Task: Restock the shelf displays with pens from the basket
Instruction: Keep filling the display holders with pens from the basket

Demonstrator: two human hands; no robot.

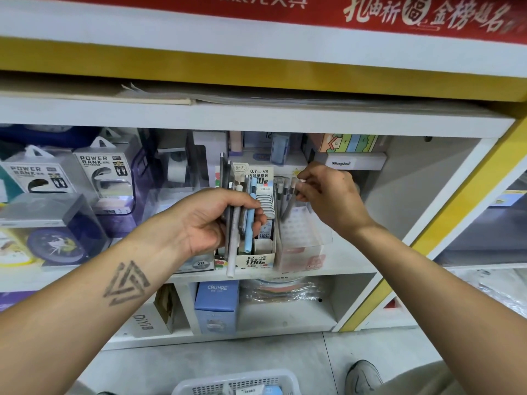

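My left hand (212, 220) grips a bundle of pens (242, 220) upright in front of the shelf: grey, white and one light blue. My right hand (328, 195) pinches the top of a grey pen (293, 195) that stands with a few others in a clear plastic display box (308, 240) on the middle shelf. The white basket (236, 384) sits on the floor at the bottom edge, with some items in it.
A cardboard box of 0.7 HB pencil leads (258, 259) stands left of the clear box. Power bank packs (105, 178) fill the shelf's left side. A blue CRUHRE box (216, 305) sits on the lower shelf. My shoe (363, 377) is right of the basket.
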